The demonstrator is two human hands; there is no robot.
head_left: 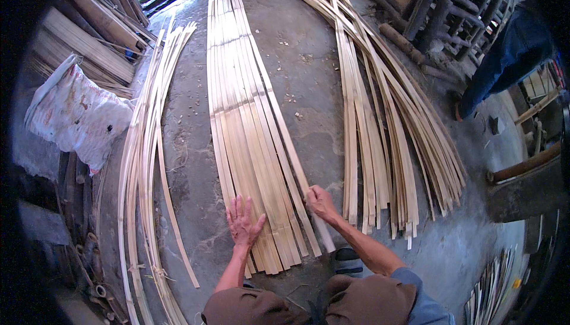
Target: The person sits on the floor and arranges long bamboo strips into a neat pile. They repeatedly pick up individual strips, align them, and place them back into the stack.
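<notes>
A row of long, flat bamboo strips (243,129) lies side by side on the concrete floor in front of me, their near ends uneven. My left hand (243,221) rests flat on the row's near left part, fingers spread. At the row's right edge my right hand (322,203) is closed around a single bamboo strip (291,154), close to its near end. That strip runs along the row, with a narrow gap between it and its neighbours toward the near end.
Loose bamboo strips (142,123) lie at the left, tied near their close ends. A larger fanned pile of strips (386,105) lies at the right. Beyond it stands a person in blue trousers (504,58) near stacked bamboo frames (454,4). A white sack (77,114) sits far left.
</notes>
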